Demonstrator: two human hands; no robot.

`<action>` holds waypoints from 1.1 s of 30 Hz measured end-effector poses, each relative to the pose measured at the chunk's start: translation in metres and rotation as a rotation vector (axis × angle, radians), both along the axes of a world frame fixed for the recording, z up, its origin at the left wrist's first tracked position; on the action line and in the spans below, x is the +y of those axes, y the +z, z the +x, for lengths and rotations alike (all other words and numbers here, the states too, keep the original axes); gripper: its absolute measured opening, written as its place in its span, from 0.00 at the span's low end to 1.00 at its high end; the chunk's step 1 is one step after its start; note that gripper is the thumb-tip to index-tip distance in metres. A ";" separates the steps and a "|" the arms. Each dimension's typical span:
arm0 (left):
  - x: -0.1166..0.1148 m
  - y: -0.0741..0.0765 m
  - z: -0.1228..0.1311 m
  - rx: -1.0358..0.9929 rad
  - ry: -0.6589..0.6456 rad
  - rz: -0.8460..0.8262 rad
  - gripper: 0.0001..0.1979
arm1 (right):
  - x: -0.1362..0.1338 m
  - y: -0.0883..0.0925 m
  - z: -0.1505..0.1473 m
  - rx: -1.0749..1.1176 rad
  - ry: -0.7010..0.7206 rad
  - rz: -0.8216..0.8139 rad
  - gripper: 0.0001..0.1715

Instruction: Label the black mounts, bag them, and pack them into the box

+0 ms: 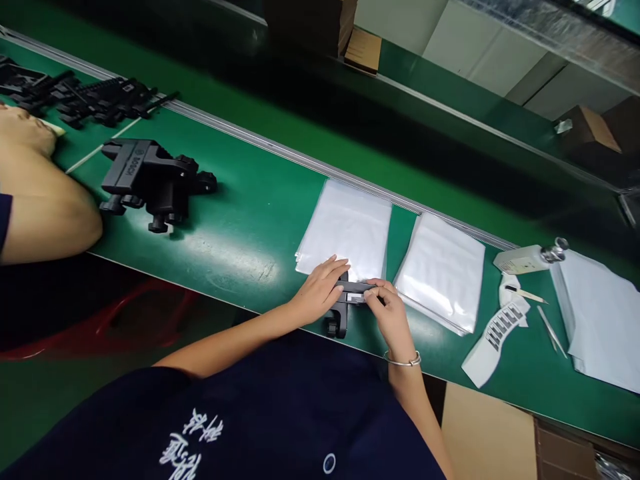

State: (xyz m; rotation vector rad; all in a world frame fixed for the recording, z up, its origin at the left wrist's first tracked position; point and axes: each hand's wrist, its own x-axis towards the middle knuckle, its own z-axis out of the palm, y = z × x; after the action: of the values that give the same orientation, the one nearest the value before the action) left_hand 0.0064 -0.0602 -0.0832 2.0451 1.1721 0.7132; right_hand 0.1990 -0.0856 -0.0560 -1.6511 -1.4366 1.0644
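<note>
My left hand (pixel 320 290) rests over a small black plastic bracket (pixel 341 312) at the near edge of the green belt (pixel 240 220). My right hand (pixel 389 310), with a thin bangle at the wrist, pinches a small pale label (pixel 356 297) against the top of that bracket. Both hands touch the part. Just behind them lies a stack of clear plastic bags (pixel 347 227).
A second stack of bags (pixel 443 267) lies to the right, then a strip of label backing (pixel 495 333), tweezers (pixel 550 328), a white bottle (pixel 527 259) and more bags (pixel 600 313). A larger black bracket (pixel 150 177) and another person's arm (pixel 45 200) are at left.
</note>
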 end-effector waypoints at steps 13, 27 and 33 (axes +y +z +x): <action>-0.001 0.000 0.000 0.015 0.006 0.025 0.22 | 0.000 0.002 -0.002 -0.052 0.016 0.005 0.11; 0.000 0.000 0.000 0.018 0.002 0.017 0.23 | 0.000 0.004 -0.002 -0.069 0.030 -0.001 0.12; -0.003 -0.002 -0.003 0.003 0.040 0.136 0.23 | -0.002 0.006 -0.004 -0.177 0.051 0.067 0.12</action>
State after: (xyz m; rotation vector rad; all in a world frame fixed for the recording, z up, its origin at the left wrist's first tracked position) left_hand 0.0031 -0.0630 -0.0851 2.1392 1.1982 0.8298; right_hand 0.1949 -0.0874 -0.0504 -1.7034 -1.6178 0.9051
